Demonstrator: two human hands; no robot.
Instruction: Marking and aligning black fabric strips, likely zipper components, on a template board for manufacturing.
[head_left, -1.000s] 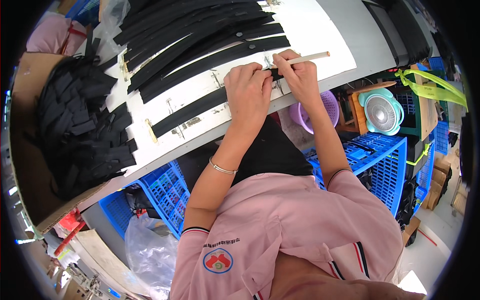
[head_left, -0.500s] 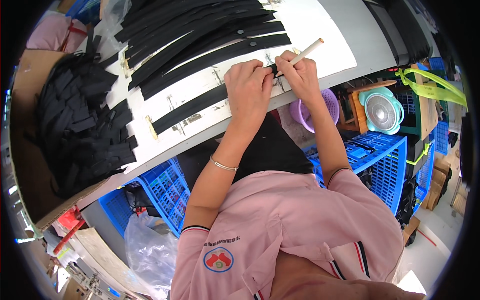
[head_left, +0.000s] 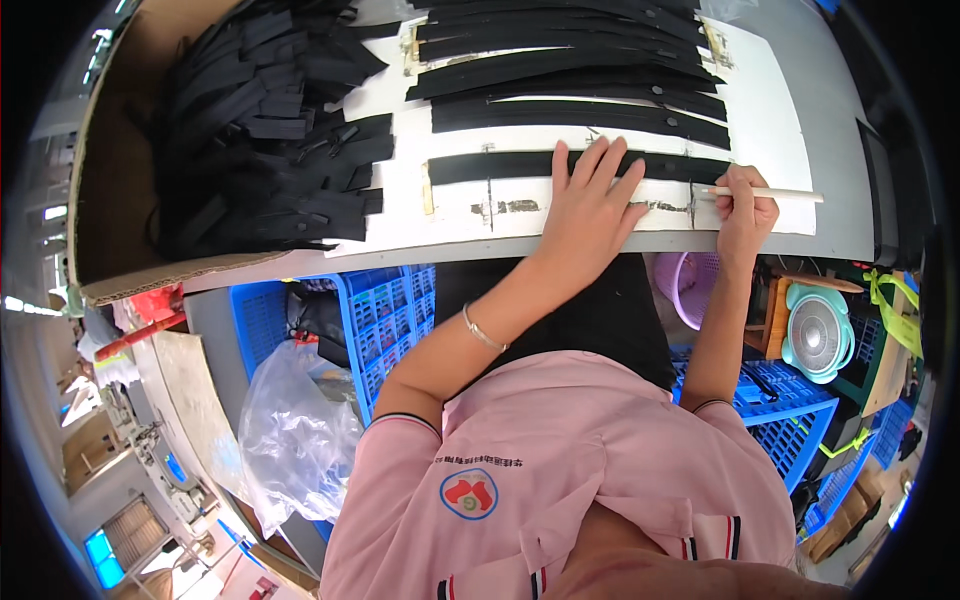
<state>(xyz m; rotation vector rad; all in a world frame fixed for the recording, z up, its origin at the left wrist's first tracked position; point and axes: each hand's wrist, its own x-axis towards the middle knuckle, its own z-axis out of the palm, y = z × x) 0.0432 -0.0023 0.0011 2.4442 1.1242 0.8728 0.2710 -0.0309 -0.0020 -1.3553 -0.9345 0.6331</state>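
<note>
A single black fabric strip (head_left: pixel 490 166) lies straight across a white marked board (head_left: pixel 775 110). My left hand (head_left: pixel 590 210) rests on the strip and the board, palm down, fingers spread and holding nothing. At the strip's right end my right hand (head_left: pixel 748 212) grips a slim white pencil (head_left: pixel 795 194) that points left. The pencil's tip is close to a dark line drawn on the board; whether it touches the surface I cannot tell. Several more black strips (head_left: pixel 570 115) lie in rows beyond, some with a small round dark spot.
A cardboard box (head_left: pixel 115 190) heaped with short black pieces (head_left: pixel 270 110) stands at the left. Below the table edge are a clear plastic bag (head_left: pixel 295 440), blue crates (head_left: pixel 385 310), a purple basket (head_left: pixel 690 285) and a small teal fan (head_left: pixel 820 330).
The view has turned, so the board sits straighter. My left hand has gone from curled fingers to spread ones. My right hand, still holding the pencil, is now farther from the left.
</note>
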